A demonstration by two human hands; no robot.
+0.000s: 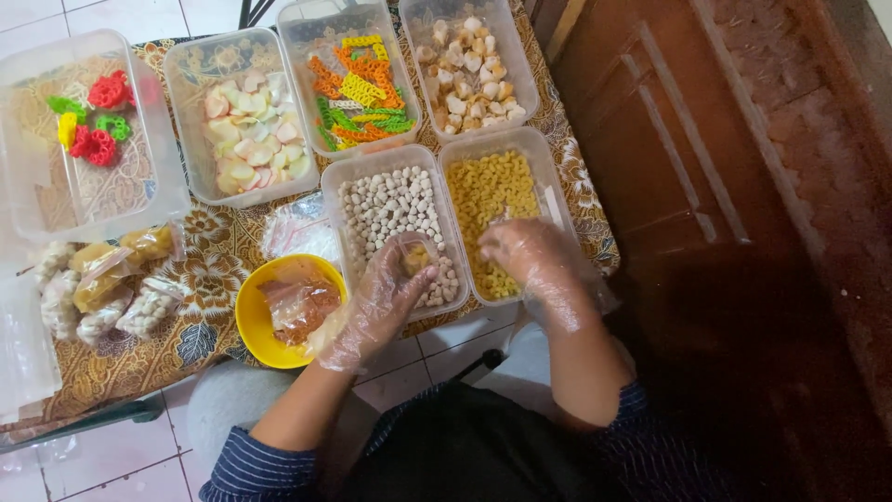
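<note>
Both hands wear thin clear plastic gloves. My left hand [383, 296] holds a small clear plastic bag [415, 256] with a few yellow pieces in it, above the tub of small pale round crackers [390, 206]. My right hand [531, 260] reaches into the tub of yellow curled crackers [497, 191], fingers pinched among the pieces. What it grips is hidden by the glove.
A yellow bowl [255, 321] with a bag of reddish-brown powder sits left of my left hand. Further tubs hold pink-white chips [249, 130], coloured wavy sticks [358, 88], pale chunks [469, 60] and coloured flower crackers [93, 116]. Filled small bags [102, 288] lie at the left. A wooden door [725, 186] stands right.
</note>
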